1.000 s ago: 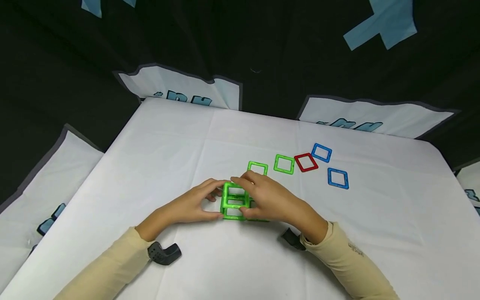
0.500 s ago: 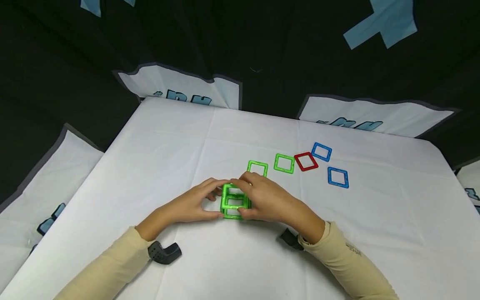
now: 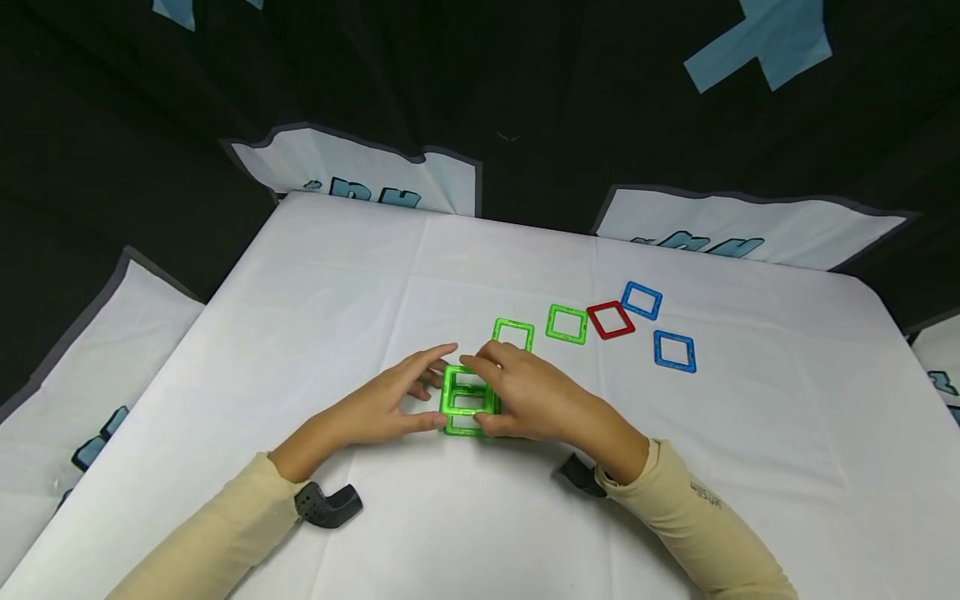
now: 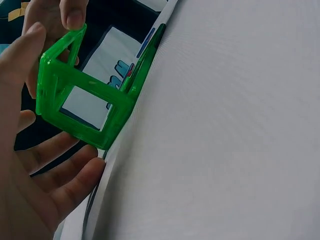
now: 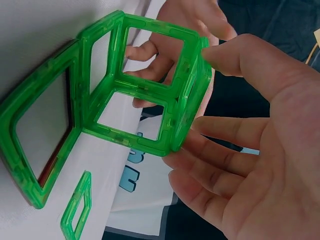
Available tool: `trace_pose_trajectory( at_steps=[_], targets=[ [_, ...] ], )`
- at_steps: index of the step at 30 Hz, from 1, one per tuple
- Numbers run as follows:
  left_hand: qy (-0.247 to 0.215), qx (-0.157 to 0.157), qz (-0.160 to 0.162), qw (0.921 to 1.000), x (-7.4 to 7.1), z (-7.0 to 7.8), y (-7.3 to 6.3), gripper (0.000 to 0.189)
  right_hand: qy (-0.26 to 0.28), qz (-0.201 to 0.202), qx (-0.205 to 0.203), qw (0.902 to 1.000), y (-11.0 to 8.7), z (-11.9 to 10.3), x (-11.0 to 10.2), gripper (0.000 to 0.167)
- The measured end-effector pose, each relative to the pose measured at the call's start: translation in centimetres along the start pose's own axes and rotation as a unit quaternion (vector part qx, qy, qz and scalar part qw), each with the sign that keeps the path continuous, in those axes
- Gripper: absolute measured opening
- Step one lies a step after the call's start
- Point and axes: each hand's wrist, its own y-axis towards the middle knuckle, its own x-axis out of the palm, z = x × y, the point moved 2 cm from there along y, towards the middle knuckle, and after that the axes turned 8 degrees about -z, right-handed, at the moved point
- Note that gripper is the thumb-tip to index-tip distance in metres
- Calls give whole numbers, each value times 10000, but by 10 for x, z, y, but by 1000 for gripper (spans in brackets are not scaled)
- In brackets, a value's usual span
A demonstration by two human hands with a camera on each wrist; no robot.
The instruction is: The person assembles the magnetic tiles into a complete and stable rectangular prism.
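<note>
Green magnetic tiles form a partly open cube [image 3: 447, 392] on the white table, in front of the person. My right hand [image 3: 540, 396] pinches its upper tile [image 5: 197, 102], with the thumb at one edge and the fingers at the opposite edge. My left hand [image 3: 375, 408] is beside the cube's left side, fingers spread, thumb tip right at the lower corner. In the left wrist view, the left fingers [image 4: 65, 190] stretch out alongside the cube. Another green tile [image 5: 19, 152] lies flat against the cube's base, mostly hidden under the right hand in the head view.
Beyond the hands lie two loose green tiles, one near [image 3: 514, 322] and one farther right [image 3: 550, 322]. A red tile [image 3: 626, 315] touches or nearly meets a blue tile [image 3: 647, 288]; a second blue tile [image 3: 657, 350] lies closer. Black cloth [image 3: 540, 100] hangs behind the table.
My left fingers have lifted away from the cube's upper left edge and spread apart. My right hand stays at the upper tile, and the cube stands where it was.
</note>
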Motion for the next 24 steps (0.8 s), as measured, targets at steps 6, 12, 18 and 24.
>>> trace_pose_trajectory(
  at_steps=[6,12,18,24],
  targets=[
    [5,46,84,10000,0,1,1,63,150,-34,-2,9999,0,2,-1,61],
    [-93,153,107,9998,0,0,2,60,395,-120,-3,9991,0,8,-4,64],
    [-144,180,133,9996,1,-3,3,60,927,-153,509,9943,3,32,-6,68],
    [-197,107,148,9996,1,-3,3,60,1137,-66,1347,9843,12,69,4,55]
  ],
)
